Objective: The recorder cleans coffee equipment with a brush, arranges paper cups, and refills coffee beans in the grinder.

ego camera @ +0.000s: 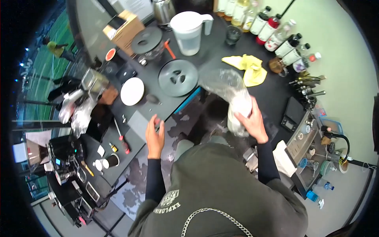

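In my right hand (251,121) is a clear plastic bag (226,81) with something white bunched inside it. Its loose upper part stretches away to the left, towards a round dark plate (174,89) with several openings at its middle. My left hand (155,137) is raised with fingers apart and nothing in it, near a grey flat sheet (137,124) at the counter's edge. A white round dish or lid (132,91) lies beyond that hand. A crumpled yellow cloth (254,72) rests on the counter (216,59) past the bag.
Farther back stand a lidded plastic pitcher (189,38) and a cardboard box (125,32). Syrup bottles (266,31) line the right wall, with a scale (290,115) nearer. To the left lie a red-handled screwdriver (124,143), paper cups (111,161) and an espresso machine (65,151).
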A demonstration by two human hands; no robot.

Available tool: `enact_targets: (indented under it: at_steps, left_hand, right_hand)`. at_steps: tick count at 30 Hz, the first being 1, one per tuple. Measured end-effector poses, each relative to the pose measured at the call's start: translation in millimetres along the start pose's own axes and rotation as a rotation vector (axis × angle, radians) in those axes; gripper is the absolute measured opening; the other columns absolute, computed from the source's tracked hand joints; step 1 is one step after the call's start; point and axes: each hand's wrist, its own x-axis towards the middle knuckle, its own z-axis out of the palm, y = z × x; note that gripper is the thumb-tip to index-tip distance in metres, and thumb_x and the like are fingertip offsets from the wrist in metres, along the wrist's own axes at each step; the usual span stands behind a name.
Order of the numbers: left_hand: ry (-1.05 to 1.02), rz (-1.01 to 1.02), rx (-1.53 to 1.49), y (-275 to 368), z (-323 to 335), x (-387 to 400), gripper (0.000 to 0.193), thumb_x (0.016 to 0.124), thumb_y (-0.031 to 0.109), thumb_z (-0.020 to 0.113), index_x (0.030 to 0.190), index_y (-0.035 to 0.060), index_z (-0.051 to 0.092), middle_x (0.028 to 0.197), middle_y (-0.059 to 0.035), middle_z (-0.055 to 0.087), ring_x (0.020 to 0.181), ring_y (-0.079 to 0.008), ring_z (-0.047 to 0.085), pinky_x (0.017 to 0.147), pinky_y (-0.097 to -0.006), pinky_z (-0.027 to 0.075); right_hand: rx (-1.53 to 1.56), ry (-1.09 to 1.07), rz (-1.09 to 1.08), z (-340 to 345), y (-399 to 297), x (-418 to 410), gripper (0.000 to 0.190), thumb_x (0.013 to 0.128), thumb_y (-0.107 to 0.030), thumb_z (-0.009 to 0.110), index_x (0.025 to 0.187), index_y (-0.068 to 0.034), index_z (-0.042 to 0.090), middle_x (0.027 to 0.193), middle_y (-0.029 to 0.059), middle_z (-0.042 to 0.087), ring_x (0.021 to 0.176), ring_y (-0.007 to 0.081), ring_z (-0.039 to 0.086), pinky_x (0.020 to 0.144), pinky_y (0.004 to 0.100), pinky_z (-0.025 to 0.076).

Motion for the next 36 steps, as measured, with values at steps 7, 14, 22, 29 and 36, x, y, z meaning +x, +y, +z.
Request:
enact_targets:
  at_steps: [7, 14, 22, 29, 36]
  left_hand:
    - [-0.036, -0.096, 0.051, 38.9, 31.6, -90.0, 0.044, 0.097, 0.019, 0.069, 0.137, 0.0049, 0.057, 0.108, -0.0128, 0.071, 0.096, -0.0252, 0.068, 0.086, -0.0373, 0.054]
    - [0.052, -0.366, -0.076, 67.0, 37.2, -121.0, 0.044, 0.097, 0.018, 0.068, 0.138, 0.0054, 0.057, 0.111, -0.012, 0.07, 0.097, -0.0234, 0.068, 0.086, -0.0364, 0.055]
    - [-0.049, -0.12, -0.433, 109.1, 46.5, -96.5, 0.067, 0.086, 0.02, 0.081, 0.144, 0.007, 0.051, 0.135, -0.014, 0.061, 0.12, -0.0234, 0.062, 0.1, -0.0379, 0.052]
    - [-0.084, 0.235, -0.19, 156.8, 69.2, -55.3, 0.068, 0.09, 0.021, 0.073, 0.149, 0.0019, 0.043, 0.136, -0.0205, 0.054, 0.125, -0.0367, 0.054, 0.106, -0.0422, 0.045]
    - [-0.115, 0.315, -0.082, 160.9, 95.1, -64.9, 0.046, 0.095, 0.042, 0.066, 0.118, 0.0027, 0.062, 0.092, -0.0167, 0.066, 0.09, -0.0358, 0.062, 0.088, -0.0445, 0.048]
  right_hand:
    - [0.221, 0.246, -0.212, -32.8, 11.0, 181.8, 0.064, 0.086, -0.032, 0.082, 0.134, -0.002, 0.054, 0.121, 0.0137, 0.067, 0.112, 0.02, 0.064, 0.097, 0.0343, 0.049]
    - [0.333, 0.132, -0.265, 22.6, 38.5, 228.8, 0.061, 0.086, -0.032, 0.083, 0.132, -0.003, 0.056, 0.119, 0.0125, 0.068, 0.11, 0.02, 0.065, 0.096, 0.0335, 0.05]
    - [0.475, -0.515, -0.174, 54.7, 28.9, 101.8, 0.045, 0.091, -0.007, 0.069, 0.133, 0.0, 0.054, 0.117, 0.0079, 0.066, 0.104, 0.0161, 0.063, 0.094, 0.0336, 0.051]
    - [0.667, -0.859, 0.076, 83.5, 47.0, -16.2, 0.051, 0.109, -0.028, 0.05, 0.153, -0.006, 0.034, 0.144, 0.0111, 0.051, 0.13, 0.0175, 0.049, 0.109, 0.0332, 0.041]
    - [0.892, -0.646, 0.305, 65.1, 77.5, -26.3, 0.062, 0.11, -0.039, 0.045, 0.159, -0.011, 0.017, 0.146, 0.0102, 0.044, 0.131, 0.019, 0.047, 0.108, 0.034, 0.042]
